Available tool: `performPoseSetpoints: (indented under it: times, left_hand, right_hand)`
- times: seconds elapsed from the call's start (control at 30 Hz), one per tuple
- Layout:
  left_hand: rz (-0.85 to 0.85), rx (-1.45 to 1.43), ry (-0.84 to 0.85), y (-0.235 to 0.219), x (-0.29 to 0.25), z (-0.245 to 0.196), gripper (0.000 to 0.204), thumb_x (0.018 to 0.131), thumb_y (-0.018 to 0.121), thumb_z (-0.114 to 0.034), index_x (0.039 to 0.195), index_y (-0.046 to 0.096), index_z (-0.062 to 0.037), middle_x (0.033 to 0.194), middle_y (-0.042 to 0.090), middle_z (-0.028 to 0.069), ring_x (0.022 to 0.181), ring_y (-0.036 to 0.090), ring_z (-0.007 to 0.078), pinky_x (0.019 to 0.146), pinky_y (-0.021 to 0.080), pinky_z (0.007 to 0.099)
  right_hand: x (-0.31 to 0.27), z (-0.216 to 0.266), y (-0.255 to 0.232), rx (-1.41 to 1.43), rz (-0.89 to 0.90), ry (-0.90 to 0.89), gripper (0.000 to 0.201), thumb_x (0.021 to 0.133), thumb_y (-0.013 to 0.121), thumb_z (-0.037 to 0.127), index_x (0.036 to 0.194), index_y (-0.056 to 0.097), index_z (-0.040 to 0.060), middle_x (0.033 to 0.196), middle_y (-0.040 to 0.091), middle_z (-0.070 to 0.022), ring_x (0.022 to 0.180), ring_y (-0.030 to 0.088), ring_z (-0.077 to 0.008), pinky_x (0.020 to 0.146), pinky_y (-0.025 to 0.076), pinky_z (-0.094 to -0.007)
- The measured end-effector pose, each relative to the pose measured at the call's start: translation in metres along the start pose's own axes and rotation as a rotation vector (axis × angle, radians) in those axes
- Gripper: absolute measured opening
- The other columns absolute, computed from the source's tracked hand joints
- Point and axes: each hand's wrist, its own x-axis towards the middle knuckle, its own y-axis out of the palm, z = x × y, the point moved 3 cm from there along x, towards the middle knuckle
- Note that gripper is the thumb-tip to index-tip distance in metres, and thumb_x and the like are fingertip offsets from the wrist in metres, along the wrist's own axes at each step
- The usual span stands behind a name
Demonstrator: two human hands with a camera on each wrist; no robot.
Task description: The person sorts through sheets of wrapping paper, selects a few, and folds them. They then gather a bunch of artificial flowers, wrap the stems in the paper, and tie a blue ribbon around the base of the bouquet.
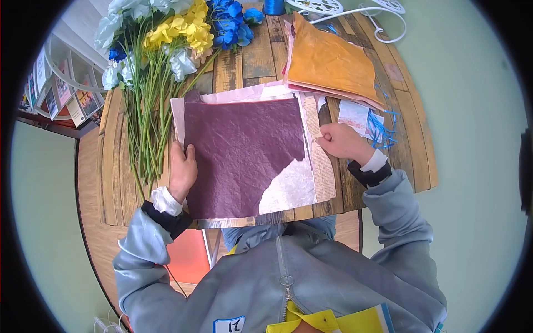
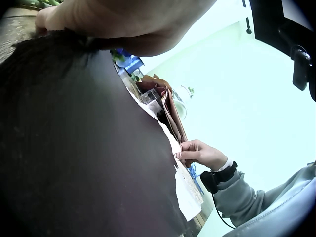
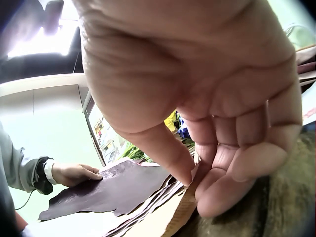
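Note:
A stack of wrapping paper lies before me, with a torn dark purple sheet (image 1: pixel 244 150) on top. Below it show a whitish sheet (image 1: pixel 288 188) and, along the right side, a newsprint-patterned sheet (image 1: pixel 322 166). My left hand (image 1: pixel 183 169) grips the stack's left edge, its thumb near the purple sheet's border. At the right edge my right hand (image 1: pixel 347 143) pinches the newsprint-patterned sheet between thumb and curled fingers; the right wrist view shows the thumb (image 3: pixel 165 153) against that paper's edge, with layered sheets beside it.
Artificial flowers with long green stems (image 1: pixel 147 122) lie at the left. Behind the stack on the right sits an orange-topped pile of folded paper (image 1: pixel 333 61). Blue ribbon strips (image 1: pixel 382 130) and a printed card (image 1: pixel 352 115) lie near my right hand. White metal scrollwork (image 1: pixel 383 33) stands at the back.

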Motion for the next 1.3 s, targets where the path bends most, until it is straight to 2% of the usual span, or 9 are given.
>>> performPoseSetpoints:
  times: [0.33,0.43,0.53,0.63,0.73,0.83,1.1,1.17,1.3]
  left_hand:
    - [0.063,0.123,-0.020,0.001,0.004,0.015,0.028,0.090,0.051,-0.017,0.106,0.043,0.0051,0.098,0.051,0.0258,0.091,0.052,0.0406,0.081,0.041,0.0428]
    - [0.026,0.163,-0.012,0.002,0.005,0.022,0.038,0.086,0.055,-0.016,0.117,0.041,0.0017,0.114,0.048,0.0250,0.101,0.050,0.0413,0.088,0.040,0.0413]
    - [-0.208,0.174,0.149,-0.004,0.004,0.007,0.049,0.083,0.059,-0.013,0.126,0.038,-0.0042,0.124,0.041,0.0242,0.108,0.047,0.0413,0.092,0.039,0.0398]
    - [-0.294,0.559,0.330,-0.017,0.009,-0.051,0.046,0.080,0.060,-0.011,0.123,0.044,-0.0063,0.120,0.048,0.0216,0.108,0.049,0.0381,0.092,0.040,0.0391]
    - [0.127,0.162,0.388,0.010,0.051,-0.061,0.033,0.079,0.058,-0.010,0.112,0.056,-0.0058,0.109,0.057,0.0169,0.104,0.053,0.0348,0.091,0.042,0.0398]
    - [0.245,0.043,0.440,0.056,0.087,-0.075,0.028,0.081,0.054,-0.010,0.108,0.060,-0.0050,0.107,0.058,0.0164,0.101,0.055,0.0349,0.090,0.043,0.0399]
    - [0.337,0.508,0.487,0.119,0.128,-0.111,0.032,0.087,0.047,-0.017,0.115,0.057,-0.0067,0.112,0.054,0.0166,0.105,0.051,0.0375,0.091,0.042,0.0449]
    - [0.347,0.523,0.479,0.124,0.134,-0.113,0.032,0.086,0.047,-0.017,0.115,0.057,-0.0077,0.112,0.054,0.0164,0.105,0.050,0.0379,0.091,0.042,0.0448]
    - [0.382,0.550,0.458,0.128,0.140,-0.111,0.031,0.085,0.048,-0.016,0.113,0.058,-0.0101,0.112,0.054,0.0163,0.107,0.049,0.0375,0.092,0.042,0.0444]
  right_hand:
    - [0.009,0.007,-0.001,0.020,-0.017,-0.019,0.022,0.080,0.058,0.023,0.077,0.057,0.0018,0.067,0.059,-0.0171,0.069,0.058,-0.0371,0.062,0.043,-0.0446]
    - [0.005,0.004,-0.003,0.163,-0.184,0.038,0.021,0.080,0.059,0.023,0.090,0.060,0.0046,0.067,0.061,-0.0133,0.067,0.059,-0.0336,0.061,0.043,-0.0429]
    - [-0.001,0.009,-0.013,0.039,-0.497,-0.052,0.026,0.080,0.060,0.021,0.102,0.060,0.0065,0.069,0.062,-0.0091,0.067,0.060,-0.0298,0.060,0.044,-0.0406]
    - [-0.005,0.025,-0.013,0.043,-0.357,-0.175,0.024,0.080,0.060,0.020,0.101,0.061,0.0075,0.070,0.061,-0.0082,0.067,0.059,-0.0286,0.060,0.045,-0.0394]
    - [-0.006,0.054,-0.004,0.040,0.056,-0.283,0.023,0.079,0.060,0.018,0.100,0.063,0.0091,0.071,0.061,-0.0083,0.068,0.060,-0.0278,0.062,0.045,-0.0397]
    - [-0.004,0.063,0.007,0.013,0.124,-0.381,0.024,0.079,0.062,0.015,0.102,0.062,0.0077,0.069,0.057,-0.0072,0.063,0.057,-0.0215,0.059,0.045,-0.0335]
    - [-0.003,0.065,0.010,-0.072,0.216,-0.389,0.031,0.075,0.064,0.019,0.105,0.062,0.0101,0.072,0.058,-0.0086,0.070,0.059,-0.0276,0.065,0.046,-0.0378]
    - [-0.008,0.070,0.009,-0.058,0.384,-0.517,0.042,0.073,0.067,0.022,0.113,0.057,0.0131,0.082,0.055,-0.0089,0.076,0.057,-0.0287,0.068,0.045,-0.0386]
    - [-0.025,0.084,0.014,-0.151,0.395,-0.593,0.059,0.068,0.072,0.023,0.121,0.049,0.0160,0.094,0.049,-0.0093,0.087,0.055,-0.0285,0.072,0.045,-0.0388]
